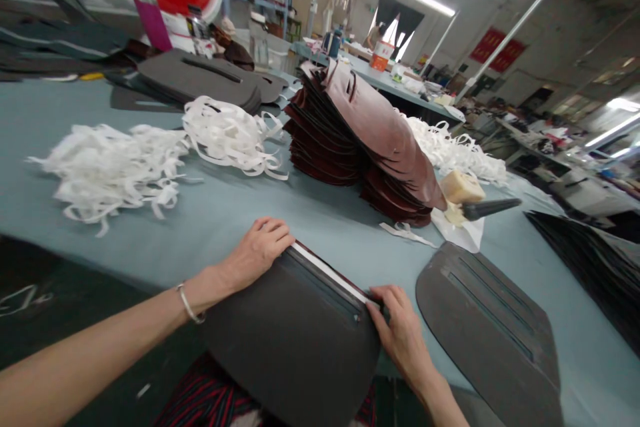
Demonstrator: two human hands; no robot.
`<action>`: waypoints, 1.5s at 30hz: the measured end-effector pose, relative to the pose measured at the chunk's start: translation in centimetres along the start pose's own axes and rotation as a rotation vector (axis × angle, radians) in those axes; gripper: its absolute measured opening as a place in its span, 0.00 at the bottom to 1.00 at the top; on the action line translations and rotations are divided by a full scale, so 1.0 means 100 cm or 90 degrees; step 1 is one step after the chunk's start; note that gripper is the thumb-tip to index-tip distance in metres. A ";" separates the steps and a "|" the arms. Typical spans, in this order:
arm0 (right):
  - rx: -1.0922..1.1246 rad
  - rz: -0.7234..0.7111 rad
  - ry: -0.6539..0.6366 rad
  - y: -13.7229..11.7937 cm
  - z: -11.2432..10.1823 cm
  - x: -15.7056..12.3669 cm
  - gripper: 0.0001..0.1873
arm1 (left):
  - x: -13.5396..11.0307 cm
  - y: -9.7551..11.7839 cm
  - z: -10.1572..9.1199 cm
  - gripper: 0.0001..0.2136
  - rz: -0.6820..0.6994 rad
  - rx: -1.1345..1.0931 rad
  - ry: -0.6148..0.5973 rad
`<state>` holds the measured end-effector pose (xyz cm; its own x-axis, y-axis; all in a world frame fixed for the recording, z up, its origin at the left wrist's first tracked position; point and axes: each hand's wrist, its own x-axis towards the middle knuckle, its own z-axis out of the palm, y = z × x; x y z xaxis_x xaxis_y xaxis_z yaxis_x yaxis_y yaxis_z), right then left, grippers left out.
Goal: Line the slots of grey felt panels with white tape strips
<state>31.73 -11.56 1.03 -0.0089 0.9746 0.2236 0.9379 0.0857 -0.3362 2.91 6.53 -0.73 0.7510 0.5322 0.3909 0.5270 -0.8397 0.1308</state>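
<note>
A dark grey leather-like panel with a rounded lower edge lies across the table edge and my lap. Along its straight top edge runs a white strip, with a thin line of brown material beside it. My left hand is closed over the panel's upper left corner, at one end of the strip. At the other end, my right hand pinches the panel's edge between thumb and fingers. The undersides of both grips are hidden.
A stack of brown leather pieces stands ahead. White strip piles lie to the left. On the right are a slotted grey panel, a dark-handled brush, a yellowish block and black sheets. A purple bottle stands behind.
</note>
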 end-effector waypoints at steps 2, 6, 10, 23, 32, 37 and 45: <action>-0.019 -0.016 -0.002 -0.010 0.006 0.011 0.08 | 0.000 0.001 0.000 0.10 -0.008 -0.006 -0.001; -0.055 -0.063 0.003 -0.043 0.033 0.048 0.13 | -0.001 0.009 -0.007 0.15 -0.023 0.011 -0.037; -0.102 -0.113 -0.005 -0.084 0.064 0.086 0.17 | -0.003 0.019 -0.011 0.17 -0.027 0.067 -0.064; -0.205 -0.099 -0.028 -0.046 0.024 0.020 0.15 | -0.004 0.033 -0.006 0.17 -0.032 0.119 -0.080; -0.040 -0.056 0.036 -0.006 0.006 -0.013 0.08 | 0.009 0.061 -0.008 0.17 -0.076 0.052 -0.081; -0.013 -0.076 0.079 -0.003 0.019 -0.007 0.06 | 0.015 0.108 0.004 0.18 -0.022 0.024 -0.118; -0.034 -0.132 0.123 0.004 0.025 -0.006 0.06 | 0.005 0.117 0.011 0.20 -0.034 0.088 -0.088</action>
<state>31.25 -11.60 -1.48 -0.1411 0.8798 0.4539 0.9398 0.2632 -0.2181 9.88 -2.96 0.00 0.7632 0.5927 0.2572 0.6095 -0.7926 0.0178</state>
